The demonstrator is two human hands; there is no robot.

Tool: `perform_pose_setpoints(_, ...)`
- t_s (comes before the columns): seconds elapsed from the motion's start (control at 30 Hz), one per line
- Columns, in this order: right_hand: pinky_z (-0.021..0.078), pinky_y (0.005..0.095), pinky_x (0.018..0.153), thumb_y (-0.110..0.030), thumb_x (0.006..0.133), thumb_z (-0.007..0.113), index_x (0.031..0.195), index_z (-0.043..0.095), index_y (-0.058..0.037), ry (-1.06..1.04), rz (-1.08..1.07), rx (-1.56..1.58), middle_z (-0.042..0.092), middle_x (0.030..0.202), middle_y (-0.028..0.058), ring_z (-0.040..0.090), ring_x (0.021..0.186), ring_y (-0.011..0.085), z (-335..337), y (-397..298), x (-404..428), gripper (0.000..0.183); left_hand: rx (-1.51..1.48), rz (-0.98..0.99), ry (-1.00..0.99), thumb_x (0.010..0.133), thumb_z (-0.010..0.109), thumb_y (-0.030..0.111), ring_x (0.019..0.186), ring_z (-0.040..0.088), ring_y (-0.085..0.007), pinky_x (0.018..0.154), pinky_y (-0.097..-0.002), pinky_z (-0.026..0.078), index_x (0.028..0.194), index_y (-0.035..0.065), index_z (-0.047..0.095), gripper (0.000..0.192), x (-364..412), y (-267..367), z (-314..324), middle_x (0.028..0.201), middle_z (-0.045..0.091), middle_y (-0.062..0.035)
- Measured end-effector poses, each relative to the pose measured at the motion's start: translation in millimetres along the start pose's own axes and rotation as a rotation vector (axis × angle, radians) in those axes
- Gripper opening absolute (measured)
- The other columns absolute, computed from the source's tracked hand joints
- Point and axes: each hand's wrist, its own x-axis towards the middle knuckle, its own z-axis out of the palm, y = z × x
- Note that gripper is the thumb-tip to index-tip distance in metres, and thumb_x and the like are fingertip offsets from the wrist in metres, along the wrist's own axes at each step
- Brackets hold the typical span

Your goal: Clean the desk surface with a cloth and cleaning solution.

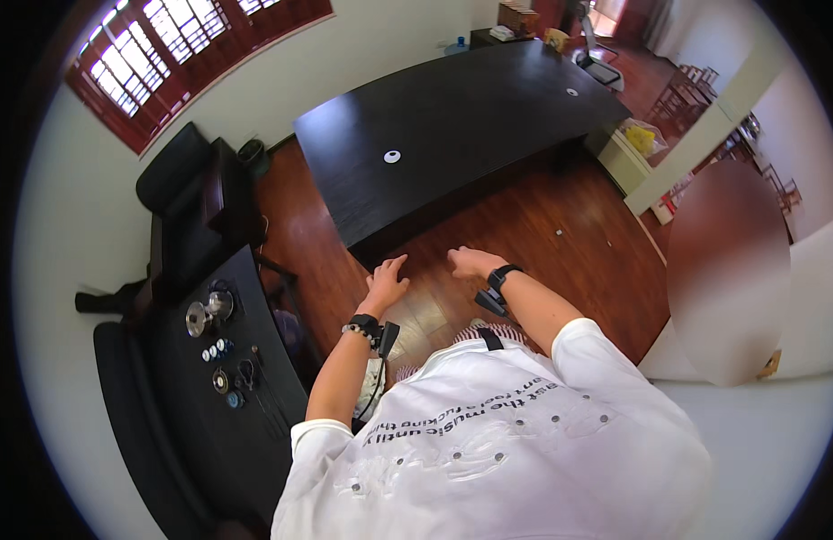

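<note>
Both of my hands are held out in mid-air above the wood floor (518, 233), short of the near edge of a large black desk (470, 108). My left hand (387, 283) has its fingers spread, with nothing in them. Its wrist carries a beaded bracelet (357, 329) and a black strapped device (388, 339). My right hand (472, 262) is loosely curled with a gap between its fingers, and no held object shows. A black band (503, 275) wraps that wrist, with a dark device (491, 302) beneath. Neither hand touches the desk.
At the left, a black table or bench (187, 405) bears shiny metal vessels (197, 318), several small blue-and-white containers (217, 349) and dark cords (245, 374). A black armchair (180, 182) and waste bin (254, 158) stand beyond. A white post (707, 128) rises right; a blurred oval hides part there.
</note>
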Motion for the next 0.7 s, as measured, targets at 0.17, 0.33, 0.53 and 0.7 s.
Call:
perform_pose_setpoints(0.17, 0.0476, 0.0495, 0.100, -0.018, 0.085, 0.062, 0.126, 0.054, 0.0016, -0.118, -0.011, -0.041, 0.052, 0.135, 0.0301, 0.055, 0.122, 0.0440, -13, 17, -20, 0.046, 0.011, -0.074, -0.012, 0.083, 0.067, 0.026, 0.133, 0.044, -0.0342, 0.106, -0.0588, 0.032, 0.146, 0.0228, 0.046, 0.067, -6, 23, 12, 0.143, 0.049, -0.0095)
perform_pose_setpoints(0.33, 0.0453, 0.0474, 0.102, -0.024, 0.088, 0.064, 0.134, 0.050, -0.0037, -0.189, -0.127, -0.135, 0.054, 0.133, 0.0249, 0.054, 0.123, 0.0409, -11, 6, 14, 0.052, 0.000, -0.231, 0.023, 0.084, 0.066, 0.026, 0.133, 0.044, -0.0362, 0.106, -0.0592, 0.032, 0.145, 0.0218, 0.046, 0.065, -35, 25, 11, 0.143, 0.048, -0.0115)
perform_pose_setpoints(0.53, 0.0451, 0.0463, 0.104, -0.025, 0.088, 0.066, 0.137, 0.049, -0.0043, -0.360, -0.391, -0.313, 0.052, 0.135, 0.0237, 0.054, 0.124, 0.0400, 0, -63, 62, 0.056, -0.080, -0.540, 0.185, 0.083, 0.064, 0.026, 0.134, 0.042, -0.0360, 0.107, -0.0600, 0.031, 0.146, 0.0233, 0.045, 0.066, -105, 7, 3, 0.143, 0.048, -0.0113)
perform_pose_setpoints(0.7, 0.0465, 0.0463, 0.103, -0.017, 0.084, 0.061, 0.132, 0.051, 0.0012, -0.466, -0.686, -0.413, 0.052, 0.133, 0.0314, 0.055, 0.121, 0.0434, 34, -140, 73, 0.053, -0.150, -0.823, 0.368, 0.082, 0.064, 0.029, 0.132, 0.044, -0.0351, 0.103, -0.0573, 0.033, 0.145, 0.0232, 0.048, 0.065, -191, -4, 11, 0.141, 0.051, -0.0108)
